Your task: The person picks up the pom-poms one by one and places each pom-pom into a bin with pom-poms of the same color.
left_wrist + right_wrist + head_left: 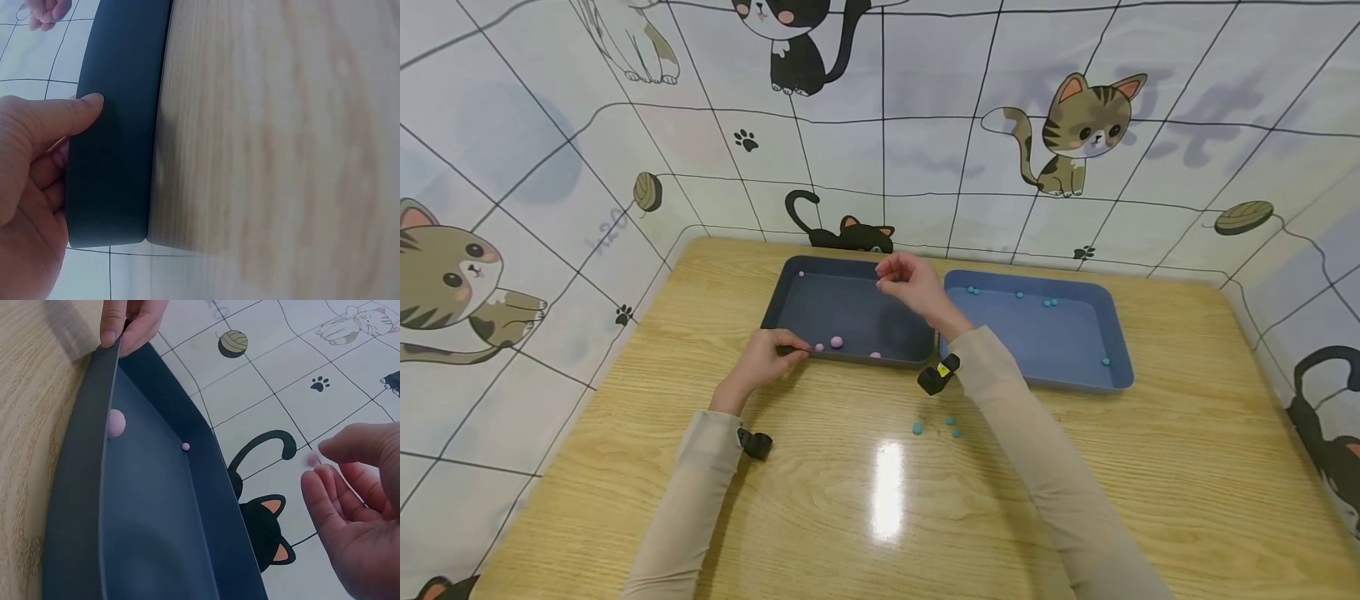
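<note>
My left hand (769, 358) pinches the near-left rim of a dark grey tray (857, 304); in the left wrist view its thumb presses the outer side of the tray wall (122, 156). Over the right part of that tray, my right hand (917, 287) is raised with its thumb and fingers drawn together. A small blurred pink ball (311, 459) shows between its fingertips in the right wrist view. Inside the dark tray lie several pink balls, among them a larger one (837, 342) by the near wall and a small one (801, 273) in the far-left corner.
To the right, beside the dark tray, stands a blue tray (1037, 350) with several small teal balls (1050, 303) in it. Three more teal balls (917, 428) lie on the wooden table (820, 500) in front. A cat-patterned covering (940, 158) rises behind.
</note>
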A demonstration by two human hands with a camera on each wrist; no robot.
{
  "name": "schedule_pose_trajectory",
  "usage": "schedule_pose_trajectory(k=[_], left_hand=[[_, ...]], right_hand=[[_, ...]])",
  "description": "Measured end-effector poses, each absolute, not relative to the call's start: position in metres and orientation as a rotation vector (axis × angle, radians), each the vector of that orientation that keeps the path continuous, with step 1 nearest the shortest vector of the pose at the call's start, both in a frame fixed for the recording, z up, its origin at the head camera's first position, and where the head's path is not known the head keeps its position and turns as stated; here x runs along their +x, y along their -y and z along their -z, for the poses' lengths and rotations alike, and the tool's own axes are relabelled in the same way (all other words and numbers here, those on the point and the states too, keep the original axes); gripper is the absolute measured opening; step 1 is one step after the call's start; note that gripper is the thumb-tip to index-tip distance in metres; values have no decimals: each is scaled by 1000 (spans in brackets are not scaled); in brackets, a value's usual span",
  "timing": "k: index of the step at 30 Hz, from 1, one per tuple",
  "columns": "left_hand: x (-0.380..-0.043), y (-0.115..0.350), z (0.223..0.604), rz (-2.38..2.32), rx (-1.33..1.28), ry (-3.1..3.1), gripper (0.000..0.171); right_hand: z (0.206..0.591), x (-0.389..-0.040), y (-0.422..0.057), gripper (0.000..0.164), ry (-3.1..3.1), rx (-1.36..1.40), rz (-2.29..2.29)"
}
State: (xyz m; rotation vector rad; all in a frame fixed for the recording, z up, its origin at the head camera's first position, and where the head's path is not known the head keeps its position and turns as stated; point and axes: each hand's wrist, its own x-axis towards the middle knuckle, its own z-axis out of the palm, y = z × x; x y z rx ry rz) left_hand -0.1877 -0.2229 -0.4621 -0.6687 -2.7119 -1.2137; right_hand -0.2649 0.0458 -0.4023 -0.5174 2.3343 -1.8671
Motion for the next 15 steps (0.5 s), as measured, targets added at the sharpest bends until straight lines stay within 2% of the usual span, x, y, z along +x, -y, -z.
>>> schedule_pose_trajectory(k=[15], left_hand=[[-187, 224, 463, 1200, -662, 2730, 9]], right_hand=[[404, -251, -71, 19, -2379, -539, 1862]])
